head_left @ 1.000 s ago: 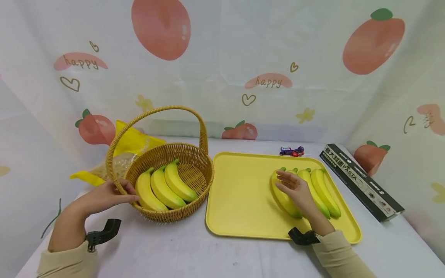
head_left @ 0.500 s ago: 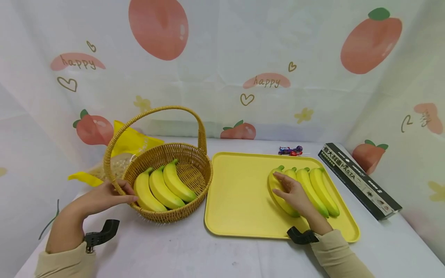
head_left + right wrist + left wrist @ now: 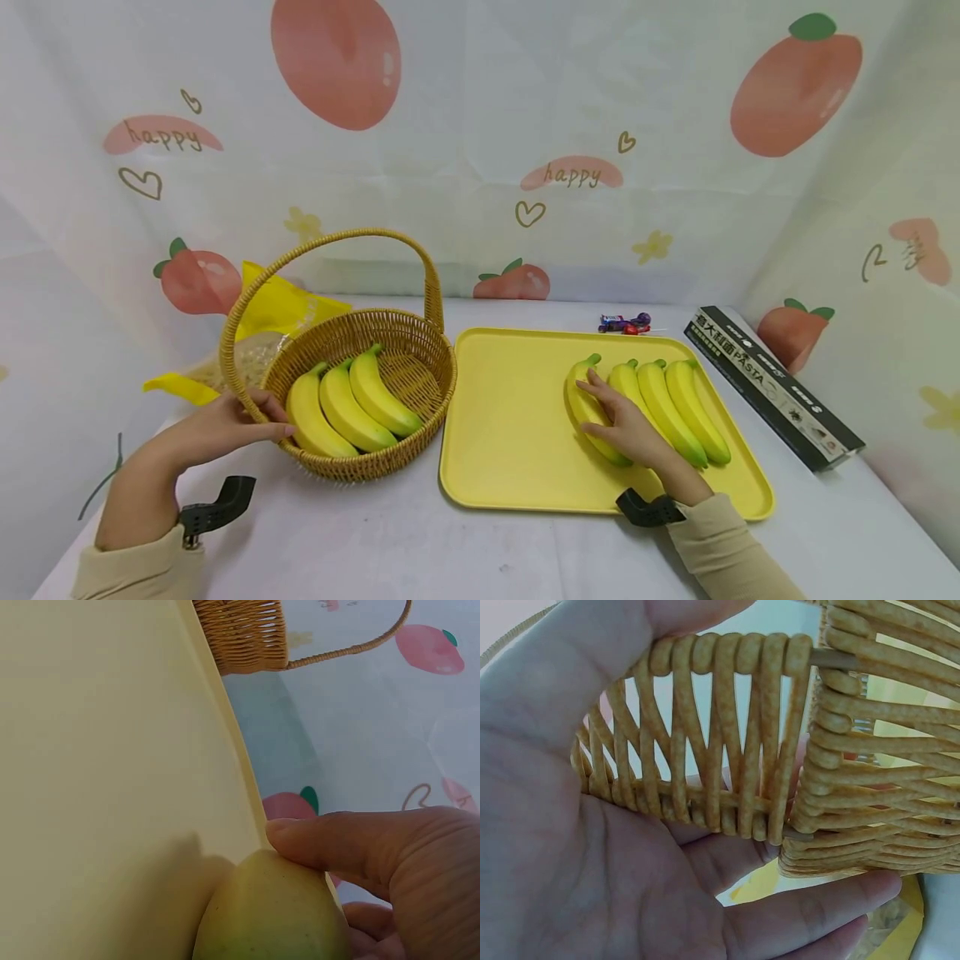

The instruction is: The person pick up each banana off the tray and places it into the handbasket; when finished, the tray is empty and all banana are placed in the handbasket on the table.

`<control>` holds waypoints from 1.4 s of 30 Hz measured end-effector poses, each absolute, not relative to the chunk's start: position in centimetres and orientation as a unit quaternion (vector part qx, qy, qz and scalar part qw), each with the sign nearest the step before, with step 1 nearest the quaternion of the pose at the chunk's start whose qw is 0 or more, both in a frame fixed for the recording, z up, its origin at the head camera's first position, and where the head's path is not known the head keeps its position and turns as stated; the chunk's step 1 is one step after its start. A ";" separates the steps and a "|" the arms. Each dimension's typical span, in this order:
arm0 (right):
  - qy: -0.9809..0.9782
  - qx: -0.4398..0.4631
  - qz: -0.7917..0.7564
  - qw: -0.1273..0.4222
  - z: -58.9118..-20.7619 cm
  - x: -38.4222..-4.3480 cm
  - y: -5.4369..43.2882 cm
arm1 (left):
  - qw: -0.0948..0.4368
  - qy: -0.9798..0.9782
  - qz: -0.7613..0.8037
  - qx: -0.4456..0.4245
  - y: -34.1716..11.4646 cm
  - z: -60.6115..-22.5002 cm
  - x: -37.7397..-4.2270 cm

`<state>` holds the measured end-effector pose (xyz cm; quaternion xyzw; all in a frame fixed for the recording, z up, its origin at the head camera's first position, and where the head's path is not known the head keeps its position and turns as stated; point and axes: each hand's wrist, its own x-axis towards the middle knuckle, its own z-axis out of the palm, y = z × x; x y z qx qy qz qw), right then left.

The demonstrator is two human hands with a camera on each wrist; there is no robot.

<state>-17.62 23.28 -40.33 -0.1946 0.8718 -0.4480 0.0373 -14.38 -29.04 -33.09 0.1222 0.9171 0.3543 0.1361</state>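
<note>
In the head view my left hand (image 3: 225,427) holds the wicker basket (image 3: 411,379) at the base of its arched handle; the left wrist view shows thumb and fingers around the woven handle strip (image 3: 720,735). Three bananas (image 3: 358,408) lie side by side in the basket. My right hand (image 3: 628,429) grips a banana (image 3: 579,398) on the yellow tray (image 3: 510,417), which stands a little apart from three more bananas (image 3: 671,412) at the tray's right side. The right wrist view has my thumb on one side of that banana (image 3: 270,911) and fingers on the other.
A black pasta box (image 3: 772,387) lies along the tray's right edge. Behind the tray are small wrapped candies (image 3: 626,323). A yellow and clear bag (image 3: 281,308) sits behind the basket. A printed cloth (image 3: 450,150) hangs at the back.
My right hand has closed on the leftmost tray banana and shifted it left, opening a gap to the others. My left hand keeps its hold on the basket handle.
</note>
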 end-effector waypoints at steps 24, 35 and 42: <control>0.902 -0.190 -0.386 0.041 -40.9 -17.6 23.0 | 0.147 0.912 0.362 0.122 -29.1 -32.9 -14.2; 0.906 -0.174 -0.386 0.013 -39.8 -17.4 22.3 | 0.142 0.911 0.367 0.122 -28.9 -32.9 -14.2; 0.904 -0.184 -0.387 0.010 -38.8 -17.3 21.6 | 0.140 0.913 0.365 0.119 -28.8 -32.9 -14.1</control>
